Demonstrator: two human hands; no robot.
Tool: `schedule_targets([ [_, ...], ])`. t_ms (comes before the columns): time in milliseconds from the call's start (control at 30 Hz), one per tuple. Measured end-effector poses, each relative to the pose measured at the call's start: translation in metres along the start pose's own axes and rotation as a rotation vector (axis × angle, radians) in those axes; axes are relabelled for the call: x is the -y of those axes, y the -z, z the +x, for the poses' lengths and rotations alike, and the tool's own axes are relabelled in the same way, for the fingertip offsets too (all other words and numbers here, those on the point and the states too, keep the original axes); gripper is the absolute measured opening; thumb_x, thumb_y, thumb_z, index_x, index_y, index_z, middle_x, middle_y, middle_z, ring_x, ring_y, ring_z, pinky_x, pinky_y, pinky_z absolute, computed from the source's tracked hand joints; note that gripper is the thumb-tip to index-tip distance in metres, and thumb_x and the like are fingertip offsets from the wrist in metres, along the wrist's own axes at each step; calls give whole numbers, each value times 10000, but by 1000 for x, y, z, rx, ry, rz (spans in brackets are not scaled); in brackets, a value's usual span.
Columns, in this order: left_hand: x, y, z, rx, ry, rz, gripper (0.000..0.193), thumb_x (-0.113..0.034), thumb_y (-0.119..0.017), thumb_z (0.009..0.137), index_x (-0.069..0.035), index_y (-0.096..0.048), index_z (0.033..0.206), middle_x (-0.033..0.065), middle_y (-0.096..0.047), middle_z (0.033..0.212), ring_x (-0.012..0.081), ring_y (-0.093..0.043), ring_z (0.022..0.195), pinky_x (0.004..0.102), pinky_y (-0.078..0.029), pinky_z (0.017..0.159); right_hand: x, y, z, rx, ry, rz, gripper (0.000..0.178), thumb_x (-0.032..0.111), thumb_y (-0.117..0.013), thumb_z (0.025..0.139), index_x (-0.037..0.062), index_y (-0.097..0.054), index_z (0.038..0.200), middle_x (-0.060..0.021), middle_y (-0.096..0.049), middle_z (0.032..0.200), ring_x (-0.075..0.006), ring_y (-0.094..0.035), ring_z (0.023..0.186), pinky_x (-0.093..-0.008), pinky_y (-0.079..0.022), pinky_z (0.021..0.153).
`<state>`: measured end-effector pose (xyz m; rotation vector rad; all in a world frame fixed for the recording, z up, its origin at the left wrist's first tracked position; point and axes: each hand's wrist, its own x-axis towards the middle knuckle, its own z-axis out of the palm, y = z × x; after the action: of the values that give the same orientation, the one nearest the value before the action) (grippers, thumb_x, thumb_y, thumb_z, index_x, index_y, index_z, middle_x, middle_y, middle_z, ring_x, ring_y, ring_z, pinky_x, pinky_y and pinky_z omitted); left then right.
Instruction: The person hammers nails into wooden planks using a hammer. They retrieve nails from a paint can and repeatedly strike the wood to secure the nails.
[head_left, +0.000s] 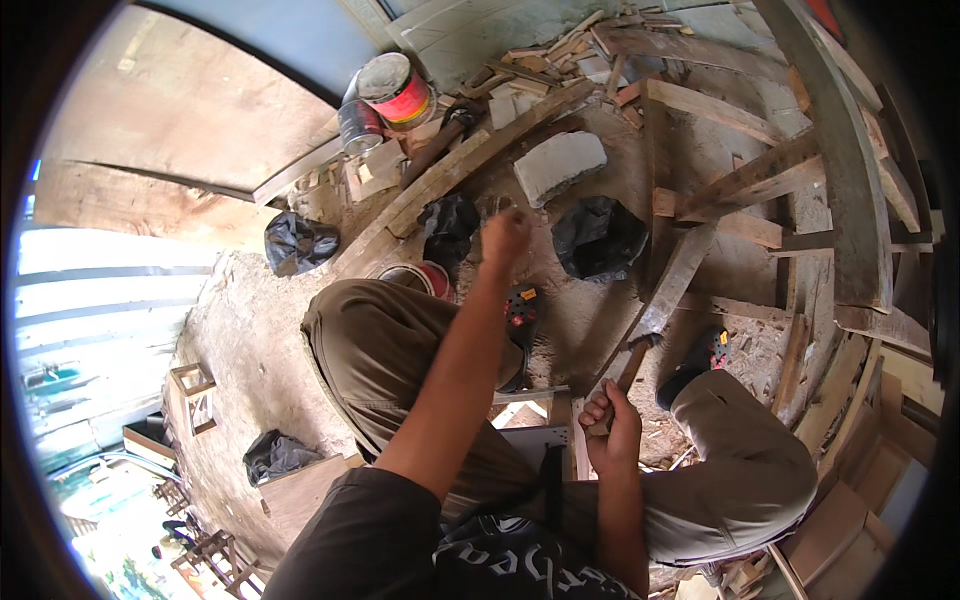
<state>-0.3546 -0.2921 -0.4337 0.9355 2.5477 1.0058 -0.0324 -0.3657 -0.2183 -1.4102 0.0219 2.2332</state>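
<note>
My right hand [612, 432] is wrapped around the wooden handle of a hammer [631, 368], its dark head pointing away from me over a wooden beam [672, 280]. My left arm reaches far forward, and my left hand [506, 236] is closed above the floor. Whatever its fingers hold is too small or hidden to make out. Beside it on the left lies a black plastic bag [449, 222]; to its right sits another black bag [600, 238] with its mouth gaping. A pale stone-like block [560, 167] rests just beyond.
A red-labelled paint can [394, 90] and a darker can [359, 127] stand by the wall. Scrap wood [545, 70] is heaped at the back. A timber frame [850, 200] rises at the right. More black bags [300, 243] lie left, near a small wooden frame [193, 396].
</note>
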Motion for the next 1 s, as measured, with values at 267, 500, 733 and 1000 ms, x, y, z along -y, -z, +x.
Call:
schedule_targets([
  [267, 60, 117, -29, -184, 326, 579, 457, -209, -654, 808, -94, -603, 1248, 176, -462, 1485, 389, -409, 1365, 628, -338, 1033, -17, -31, 7, 72, -41, -176, 184, 168, -591, 987, 36, -561, 1112, 10, -485, 785, -103, -466, 652, -278, -398, 609],
  [500, 102, 188, 29, 1063, 234, 570, 635, -278, -670, 769, -52, -569, 1354, 171, -506, 1467, 317, -472, 1370, 523, -405, 1087, -34, -50, 18, 71, -46, -218, 98, 145, -585, 983, 73, -518, 976, -5, -475, 764, -124, -476, 654, -302, -426, 599],
  [733, 122, 179, 16, 738, 195, 767, 323, -200, -776, 789, -139, -747, 1105, 132, -713, 1156, 321, -673, 1106, 429, -549, 919, -48, -4, 96, -81, 266, -1407, 261, 195, -621, 952, -32, -536, 1049, -122, -647, 860, -250, -657, 752, -393, -506, 635],
  [1000, 15, 245, 15, 266, 122, 635, 244, -142, -608, 808, 2, -742, 953, 250, -721, 986, 330, -724, 941, 425, -564, 839, -20, -44, 133, -87, 536, -2074, 307, 142, -602, 897, -53, -558, 1130, -298, -666, 1095, -448, -649, 1053, -507, -526, 909],
])
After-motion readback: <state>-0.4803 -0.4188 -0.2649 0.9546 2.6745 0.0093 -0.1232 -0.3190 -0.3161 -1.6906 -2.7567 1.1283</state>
